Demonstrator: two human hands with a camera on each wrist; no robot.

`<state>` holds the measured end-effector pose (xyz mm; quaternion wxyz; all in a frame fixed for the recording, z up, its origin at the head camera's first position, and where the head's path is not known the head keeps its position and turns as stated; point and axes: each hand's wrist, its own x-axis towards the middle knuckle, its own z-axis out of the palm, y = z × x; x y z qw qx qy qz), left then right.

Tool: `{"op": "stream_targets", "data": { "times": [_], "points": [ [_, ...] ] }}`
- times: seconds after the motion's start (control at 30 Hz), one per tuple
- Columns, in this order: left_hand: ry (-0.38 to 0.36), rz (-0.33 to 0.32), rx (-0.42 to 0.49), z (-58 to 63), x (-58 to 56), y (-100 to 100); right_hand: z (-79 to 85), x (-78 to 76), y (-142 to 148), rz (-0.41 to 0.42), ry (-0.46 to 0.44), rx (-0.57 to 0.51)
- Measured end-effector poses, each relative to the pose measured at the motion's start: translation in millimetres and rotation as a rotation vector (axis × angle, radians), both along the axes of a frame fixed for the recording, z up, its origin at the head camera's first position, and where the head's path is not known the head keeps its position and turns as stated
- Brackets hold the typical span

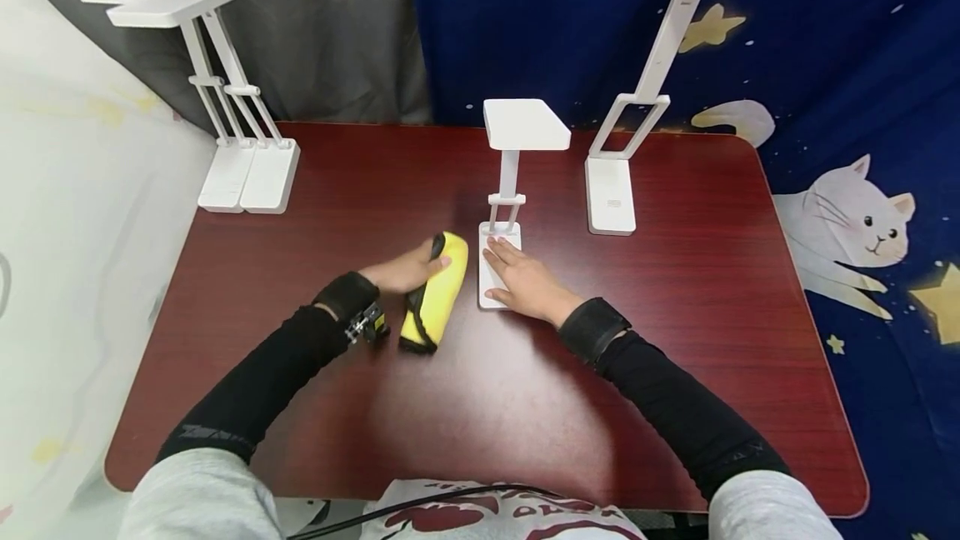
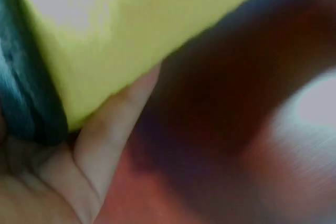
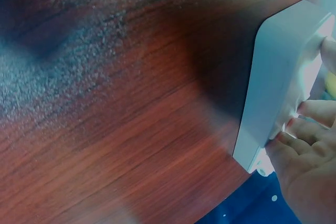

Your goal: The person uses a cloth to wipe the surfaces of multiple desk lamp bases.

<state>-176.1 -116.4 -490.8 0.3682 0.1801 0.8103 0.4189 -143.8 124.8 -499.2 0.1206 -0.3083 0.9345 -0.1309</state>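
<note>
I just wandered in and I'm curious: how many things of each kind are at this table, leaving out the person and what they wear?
White lamps: 4
Yellow item with black edging, in the left hand: 1
Total: 5

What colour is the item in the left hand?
The item is yellow with black edging, clearest in the head view.

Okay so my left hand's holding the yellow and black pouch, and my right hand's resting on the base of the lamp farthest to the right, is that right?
Not quite: it's the wrong lamp. The head view shows your right hand resting on the base of the middle lamp. Your left hand is holding the yellow and black pouch.
</note>
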Motion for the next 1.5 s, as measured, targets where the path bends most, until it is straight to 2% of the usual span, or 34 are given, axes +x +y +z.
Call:
{"op": "stream_targets", "data": {
  "times": [0.07, 0.13, 0.2, 0.3, 0.37, 0.5, 0.63, 0.77, 0.93, 1.17, 1.23, 1.33, 1.4, 1.5],
  "points": [
    [0.031, 0.081, -0.024, -3.3, -12.5, 2.6, -1.5, 2.0, -0.5, 0.000, 0.000, 0.003],
    [0.015, 0.147, -0.046, -8.1, -21.5, 7.2, -3.5, 3.8, -1.4, 0.001, -0.001, 0.004],
    [-0.012, 0.176, -0.095, -15.2, -25.8, 11.5, -5.4, 5.3, -3.2, 0.008, -0.005, 0.004],
    [-0.012, 0.173, -0.133, -23.9, -25.0, 18.4, -7.7, 6.5, -6.6, 0.027, -0.008, 0.001],
    [0.007, 0.159, -0.150, -26.4, -21.8, 22.4, -8.2, 6.4, -8.1, 0.035, -0.003, -0.006],
    [0.046, 0.117, -0.167, -22.8, -14.2, 28.2, -7.3, 5.1, -7.5, 0.028, 0.021, -0.012],
    [0.038, 0.045, -0.185, -18.5, -4.8, 29.2, -5.8, 3.7, -5.4, 0.016, 0.027, -0.008],
    [0.033, -0.025, -0.169, -15.4, 8.8, 25.7, -5.0, 1.8, -5.1, 0.013, 0.015, 0.000],
    [0.006, -0.078, -0.123, -13.5, 28.0, 24.9, -3.8, 0.2, -3.8, 0.002, 0.016, 0.009],
    [-0.001, -0.111, -0.120, -14.8, 53.5, 25.3, -3.3, -1.2, 0.8, -0.015, -0.004, -0.004],
    [-0.006, -0.110, -0.084, -14.6, 59.8, 23.7, -5.3, -0.6, 2.1, -0.028, -0.029, -0.045],
    [-0.007, -0.069, -0.008, -14.8, 67.2, 20.7, -12.9, 5.9, 6.0, -0.110, -0.041, -0.203],
    [0.004, 0.011, 0.044, -11.5, 69.5, 19.3, -17.0, 14.5, 9.0, -0.214, 0.006, -0.376],
    [0.050, 0.192, 0.068, -0.7, 68.0, 19.7, -12.9, 30.2, 9.3, -0.332, 0.139, -0.615]
  ]
}}
